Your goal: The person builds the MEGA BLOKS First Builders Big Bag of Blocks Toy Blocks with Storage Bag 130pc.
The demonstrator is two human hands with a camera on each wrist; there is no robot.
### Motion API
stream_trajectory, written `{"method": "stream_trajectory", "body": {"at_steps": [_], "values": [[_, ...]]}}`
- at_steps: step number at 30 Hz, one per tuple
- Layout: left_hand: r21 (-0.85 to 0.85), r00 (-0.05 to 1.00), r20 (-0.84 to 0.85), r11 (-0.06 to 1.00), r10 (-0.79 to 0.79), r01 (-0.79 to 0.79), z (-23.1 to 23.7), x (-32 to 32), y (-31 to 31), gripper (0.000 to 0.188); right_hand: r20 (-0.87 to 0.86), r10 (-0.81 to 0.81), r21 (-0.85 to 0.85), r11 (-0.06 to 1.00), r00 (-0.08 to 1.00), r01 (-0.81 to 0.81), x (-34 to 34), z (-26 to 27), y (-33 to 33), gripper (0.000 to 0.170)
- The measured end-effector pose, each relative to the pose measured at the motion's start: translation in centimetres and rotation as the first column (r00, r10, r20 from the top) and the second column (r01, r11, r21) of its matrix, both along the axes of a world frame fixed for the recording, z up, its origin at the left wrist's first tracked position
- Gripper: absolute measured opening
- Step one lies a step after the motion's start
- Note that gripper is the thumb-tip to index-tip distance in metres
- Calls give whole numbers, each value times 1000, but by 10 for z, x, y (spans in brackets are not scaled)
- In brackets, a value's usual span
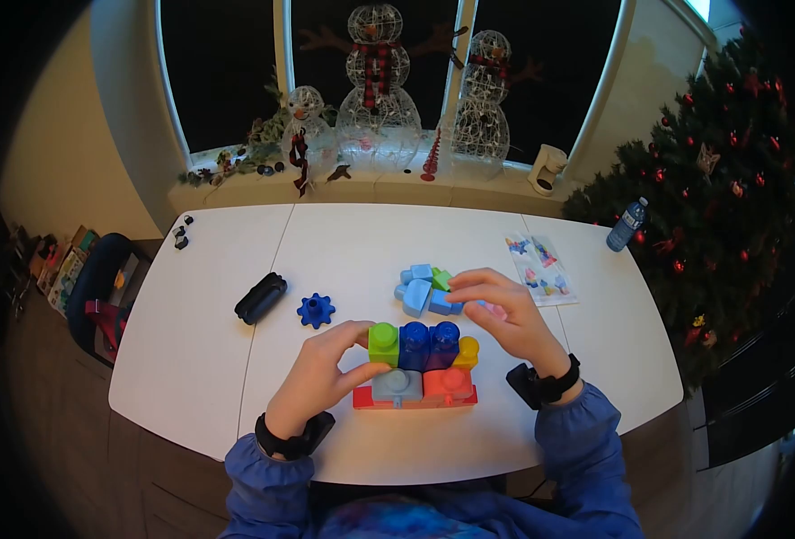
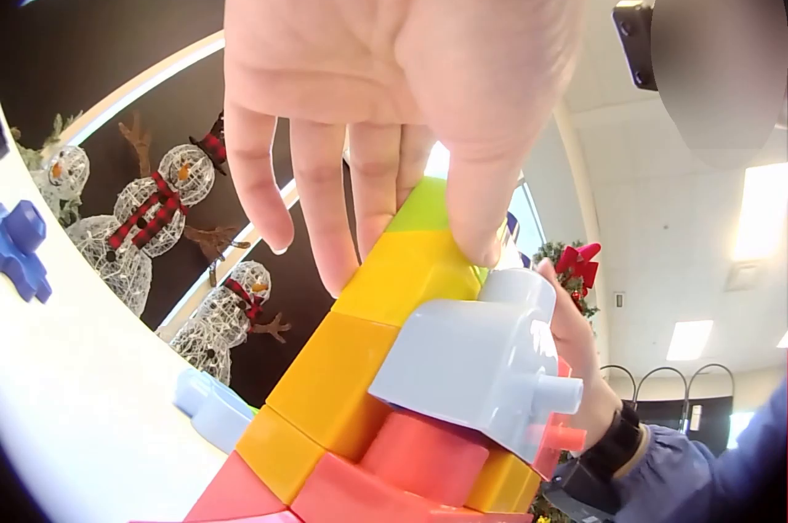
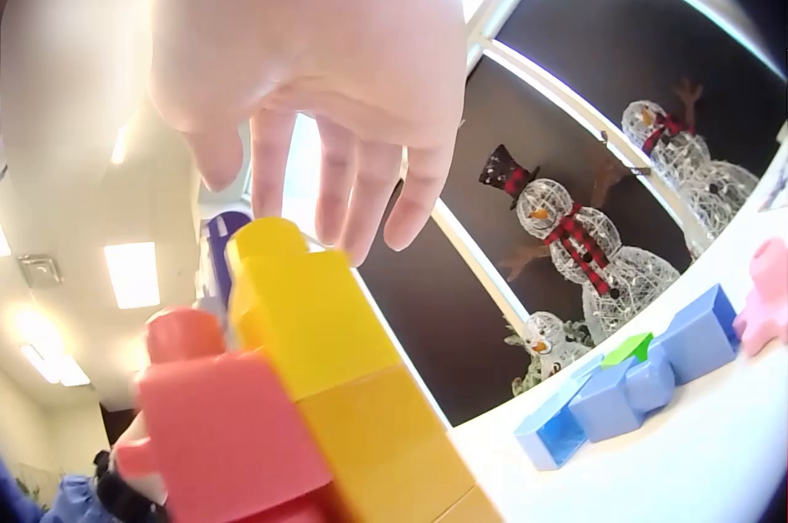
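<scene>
A structure of toy building blocks stands on the white table (image 1: 326,242) in front of me. On its upper row sit a lime green block (image 1: 384,346), a dark blue block (image 1: 430,346) and a yellow block (image 1: 468,354). A sloped light grey block (image 2: 456,369) and a coral block (image 3: 234,437) stick out at the front, over a red base (image 1: 363,398). My left hand (image 1: 317,377) grips the green block, thumb at the front and fingers behind. Above the structure's right end hovers my right hand (image 1: 512,314), its fingers extended and holding nothing, near the yellow block.
Light blue blocks (image 1: 417,296) and a green one (image 1: 441,279) lie beyond the structure. A blue gear (image 1: 316,310), a black case (image 1: 261,298), a picture sheet (image 1: 546,274) and a water bottle (image 1: 627,225) are also on the table. Wire snowmen (image 1: 378,99) line the windowsill.
</scene>
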State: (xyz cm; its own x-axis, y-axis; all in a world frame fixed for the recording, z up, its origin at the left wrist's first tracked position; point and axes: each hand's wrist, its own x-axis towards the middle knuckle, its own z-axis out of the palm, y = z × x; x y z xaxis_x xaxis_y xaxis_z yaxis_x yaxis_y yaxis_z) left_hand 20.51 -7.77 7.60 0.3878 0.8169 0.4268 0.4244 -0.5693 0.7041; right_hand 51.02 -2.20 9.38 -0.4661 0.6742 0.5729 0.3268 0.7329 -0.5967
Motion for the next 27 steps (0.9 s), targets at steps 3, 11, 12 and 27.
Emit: {"method": "stream_trajectory", "body": {"at_steps": [3,11,12,27], "values": [[8,1000,-3,1000,2,-2,-2,0,0,50,188,-157,-101,979,970,178,2,-9,46,26],[11,1000,-13,1000,-5,5,-3,-2,3,51,668,-284,-13,920,688,392,-15,-66,123,36],[14,1000,-10,1000,-5,5,-3,-1,2,51,687,-276,-25,915,672,402,-15,-71,128,37],[-9,999,48,1000,3,-3,-4,1,2,48,-176,-201,-290,946,964,144,14,2,-9,50]]}}
